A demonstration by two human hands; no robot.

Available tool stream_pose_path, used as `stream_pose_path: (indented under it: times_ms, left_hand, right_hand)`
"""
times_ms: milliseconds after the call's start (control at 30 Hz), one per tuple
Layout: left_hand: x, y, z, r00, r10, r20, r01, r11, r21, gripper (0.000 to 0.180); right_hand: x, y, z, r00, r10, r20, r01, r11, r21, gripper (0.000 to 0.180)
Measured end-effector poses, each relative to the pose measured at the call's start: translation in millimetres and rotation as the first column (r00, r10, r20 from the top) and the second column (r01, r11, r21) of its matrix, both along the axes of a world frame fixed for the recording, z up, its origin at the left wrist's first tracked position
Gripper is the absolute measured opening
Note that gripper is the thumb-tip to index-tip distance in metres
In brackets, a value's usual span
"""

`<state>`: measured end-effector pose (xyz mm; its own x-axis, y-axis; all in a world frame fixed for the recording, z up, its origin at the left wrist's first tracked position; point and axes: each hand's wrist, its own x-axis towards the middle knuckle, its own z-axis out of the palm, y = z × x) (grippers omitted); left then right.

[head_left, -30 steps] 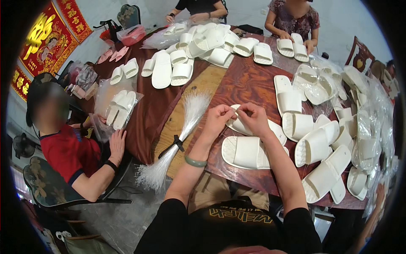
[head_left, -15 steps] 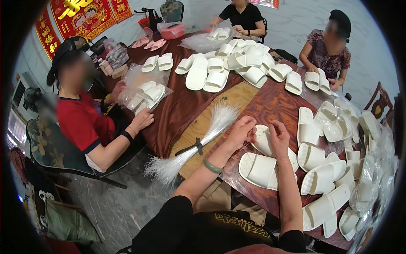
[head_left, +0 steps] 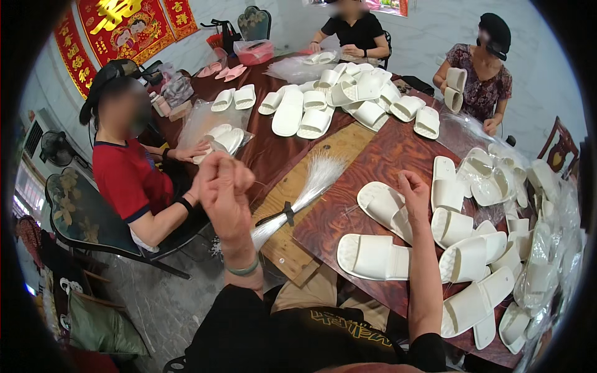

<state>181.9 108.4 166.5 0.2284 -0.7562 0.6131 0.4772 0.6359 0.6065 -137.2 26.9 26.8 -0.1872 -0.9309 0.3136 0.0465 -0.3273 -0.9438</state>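
Left hand point(head_left: 225, 193) is up off the table on its own side, fingers curled in and tips pressed together; can't tell from my end whether a fine strand is caught there. Green bangle point(head_left: 242, 269) on that wrist. Right hand point(head_left: 413, 191) is by the nearer white slipper point(head_left: 377, 202), fingers bent; can't tell if it grips or touches anything. That slipper lies tilted on the red-brown tabletop point(head_left: 320, 227), partly behind my right wrist. Second slipper point(head_left: 367, 256) sits just below, part-covered by the forearm. Bundle of white strands point(head_left: 317, 180), black tie point(head_left: 288, 213) round it, lies between both hands on the plywood strip point(head_left: 280, 258). More slippers point(head_left: 469, 258) overlap to the right, some in clear plastic. Bigger pile point(head_left: 357, 87) farther back. Co-worker in red point(head_left: 127, 177) handles a bagged pair point(head_left: 227, 138), left; patterned-top co-worker point(head_left: 476, 81) holds slippers, far right.
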Motion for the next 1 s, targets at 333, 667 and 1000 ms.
stream_pose_path:
  times_ms: [333,667,1000]
  left_hand:
    - [-111.1,-57.1,-141.8,0.268,-0.665,0.698,0.235,0.747,0.621,0.058]
    - [-113.9,-69.3,-144.2,0.294,-0.942,0.162,0.398,0.275,0.875,0.028]
    - [-102.1,-60.3,-118.0,0.055,-0.928,0.367,0.42,0.356,0.835,0.034]
  right_hand:
    - [-60.2,-21.2,-70.0,0.852,-0.261,-0.453,0.321,0.945,0.059,0.021]
    - [-56.9,-9.5,-60.5,0.824,-0.236,-0.515,0.301,0.953,0.045,0.02]
    - [-52.7,-17.9,-50.1,0.736,-0.215,-0.642,0.31,0.95,0.037,0.021]
